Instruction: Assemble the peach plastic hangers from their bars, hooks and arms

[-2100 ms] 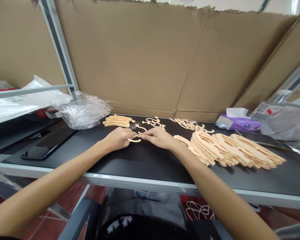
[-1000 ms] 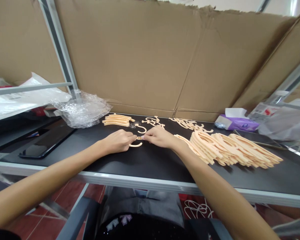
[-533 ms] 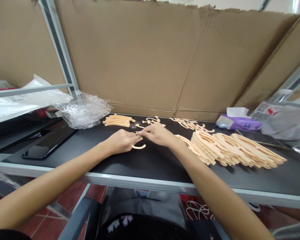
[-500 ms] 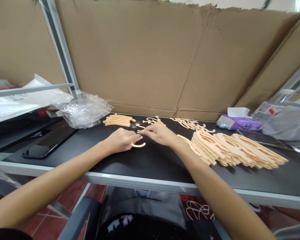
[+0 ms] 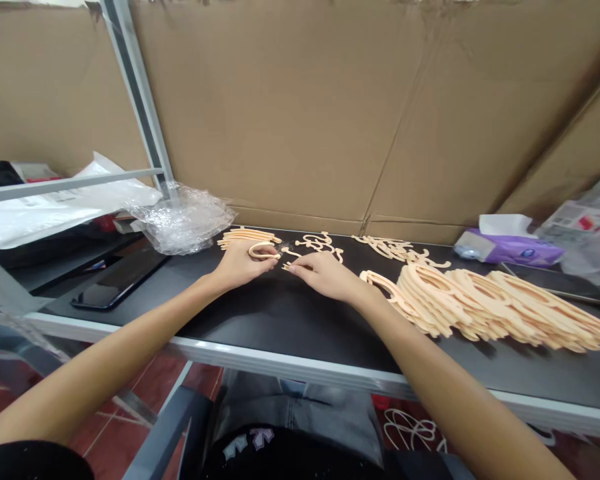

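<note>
My left hand (image 5: 240,265) is closed on a curved orange plastic strip (image 5: 261,251), held just in front of a small stack of curved strips (image 5: 247,236) at the back of the black table (image 5: 280,313). My right hand (image 5: 319,273) pinches a small orange plastic piece (image 5: 286,266) close to the left hand. Loose hook-shaped pieces (image 5: 323,244) lie just behind my right hand. A long fanned row of orange plastic hangers (image 5: 485,304) lies to the right of my right wrist.
Crumpled clear plastic (image 5: 185,219) sits at the back left, a dark phone (image 5: 117,281) near the left edge. A purple tissue pack (image 5: 505,247) and another pile of orange pieces (image 5: 395,249) lie at the back right. Cardboard (image 5: 300,113) walls the rear.
My left hand has lifted the curved strip off the table and carried it back toward the small stack. My right hand has stayed put with its small piece. The camera shifted slightly left.
</note>
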A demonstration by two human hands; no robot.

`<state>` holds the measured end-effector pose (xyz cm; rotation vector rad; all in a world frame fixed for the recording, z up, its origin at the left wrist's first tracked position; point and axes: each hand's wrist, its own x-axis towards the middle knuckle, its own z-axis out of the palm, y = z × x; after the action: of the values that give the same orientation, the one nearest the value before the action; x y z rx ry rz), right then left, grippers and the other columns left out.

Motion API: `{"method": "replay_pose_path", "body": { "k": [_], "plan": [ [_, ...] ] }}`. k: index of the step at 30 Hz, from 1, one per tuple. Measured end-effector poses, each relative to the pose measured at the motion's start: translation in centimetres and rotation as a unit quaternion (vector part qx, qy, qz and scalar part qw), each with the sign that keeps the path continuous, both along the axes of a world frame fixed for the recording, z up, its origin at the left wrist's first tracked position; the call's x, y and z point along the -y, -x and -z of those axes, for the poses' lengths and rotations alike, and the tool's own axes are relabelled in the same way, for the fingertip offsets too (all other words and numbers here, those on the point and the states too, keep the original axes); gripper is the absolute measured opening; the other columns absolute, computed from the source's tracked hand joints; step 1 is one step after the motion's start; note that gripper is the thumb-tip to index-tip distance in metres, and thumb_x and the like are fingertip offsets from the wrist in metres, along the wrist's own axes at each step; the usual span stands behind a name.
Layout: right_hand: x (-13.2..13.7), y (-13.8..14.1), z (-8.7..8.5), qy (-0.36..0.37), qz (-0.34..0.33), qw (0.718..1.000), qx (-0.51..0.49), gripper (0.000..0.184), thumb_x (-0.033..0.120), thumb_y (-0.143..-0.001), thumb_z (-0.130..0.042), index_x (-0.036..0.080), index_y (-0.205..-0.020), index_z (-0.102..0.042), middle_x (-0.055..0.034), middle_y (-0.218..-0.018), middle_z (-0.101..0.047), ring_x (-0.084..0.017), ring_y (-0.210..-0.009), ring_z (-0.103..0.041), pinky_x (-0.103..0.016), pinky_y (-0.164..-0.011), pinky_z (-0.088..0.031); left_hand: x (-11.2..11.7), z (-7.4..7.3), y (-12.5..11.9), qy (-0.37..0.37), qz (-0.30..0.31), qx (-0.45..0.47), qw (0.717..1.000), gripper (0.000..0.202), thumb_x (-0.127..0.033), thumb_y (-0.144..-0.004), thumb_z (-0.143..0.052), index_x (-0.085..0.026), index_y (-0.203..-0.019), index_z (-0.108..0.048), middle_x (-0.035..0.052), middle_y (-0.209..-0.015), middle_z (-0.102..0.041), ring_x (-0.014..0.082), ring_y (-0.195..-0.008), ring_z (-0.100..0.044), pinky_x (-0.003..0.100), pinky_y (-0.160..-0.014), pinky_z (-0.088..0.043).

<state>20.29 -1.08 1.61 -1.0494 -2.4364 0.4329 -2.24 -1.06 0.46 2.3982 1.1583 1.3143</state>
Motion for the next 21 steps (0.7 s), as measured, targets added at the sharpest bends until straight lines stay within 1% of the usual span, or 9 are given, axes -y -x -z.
{"method": "replay_pose_path", "body": {
  "k": [3, 5, 8, 13, 17, 21],
  "plan": [
    [-0.1, -0.1, 0.1, -0.003, 0.006, 1.0, 0.005, 0.032, 0.028, -0.096, -0.049, 0.017, -0.069, -0.063, 0.0009, -0.063, -0.057, -0.012, -0.063, -0.048, -0.026, -0.063, -0.029, -0.2, -0.1, 0.2, 0.07, 0.017, 0.027, 0.997, 0.015, -0.029, -0.076, -0.073, -0.015, -0.074, -0.07, -0.0007, -0.063, -0.07, 0.0136, -0.058, -0.065, 0.021, -0.056, -0.048],
    [-0.1, -0.2, 0.1, -0.007, 0.011, 1.0, 0.008, 0.032, 0.028, -0.096, -0.049, 0.017, -0.07, -0.064, -0.0002, -0.065, -0.06, -0.012, -0.064, -0.05, -0.026, -0.063, -0.03, -0.5, 0.0, 0.4, 0.074, 0.03, 0.029, 0.996, 0.018, -0.032, -0.075, -0.076, -0.014, -0.073, -0.07, 0.0001, -0.066, -0.07, 0.0137, -0.06, -0.064, 0.022, -0.058, -0.049],
    [-0.2, -0.2, 0.3, -0.009, 0.019, 1.0, 0.022, 0.032, 0.028, -0.096, -0.048, 0.017, -0.072, -0.067, -0.0024, -0.071, -0.065, -0.013, -0.067, -0.053, -0.025, -0.064, -0.032, -0.9, 0.2, 0.6, 0.041, 0.03, 0.011, 0.999, 0.02, -0.033, -0.073, -0.079, -0.014, -0.072, -0.072, 0.0015, -0.072, -0.073, 0.015, -0.067, -0.065, 0.024, -0.064, -0.05],
    [0.0, 0.0, 0.4, -0.008, 0.043, 0.997, 0.063, 0.032, 0.031, -0.097, -0.048, 0.018, -0.077, -0.07, -0.0049, -0.081, -0.071, -0.014, -0.073, -0.06, -0.025, -0.068, -0.036, -0.6, 0.5, 0.6, 0.006, 0.026, -0.077, 0.997, 0.015, -0.031, -0.081, -0.074, -0.016, -0.078, -0.075, 0.0013, -0.076, -0.075, 0.0146, -0.071, -0.068, 0.023, -0.068, -0.048],
    [0.5, 0.2, 0.0, -0.029, 0.068, 0.991, 0.116, 0.031, 0.032, -0.097, -0.047, 0.02, -0.086, -0.074, -0.0071, -0.092, -0.074, -0.018, -0.084, -0.065, -0.026, -0.072, -0.038, -0.3, 1.1, 0.5, -0.033, 0.033, -0.149, 0.988, 0.014, -0.029, -0.085, -0.071, -0.017, -0.084, -0.078, 0.0027, -0.081, -0.078, 0.0145, -0.072, -0.069, 0.023, -0.069, -0.048],
    [1.4, 0.3, -0.6, -0.043, 0.083, 0.98, 0.174, 0.033, 0.031, -0.097, -0.046, 0.022, -0.092, -0.077, -0.0082, -0.101, -0.075, -0.021, -0.089, -0.067, -0.027, -0.069, -0.038, 0.1, 1.4, 0.3, -0.076, 0.029, -0.209, 0.975, 0.016, -0.026, -0.086, -0.065, -0.019, -0.087, -0.079, 0.0044, -0.081, -0.078, 0.0159, -0.072, -0.07, 0.024, -0.068, -0.047]
  ]
}}
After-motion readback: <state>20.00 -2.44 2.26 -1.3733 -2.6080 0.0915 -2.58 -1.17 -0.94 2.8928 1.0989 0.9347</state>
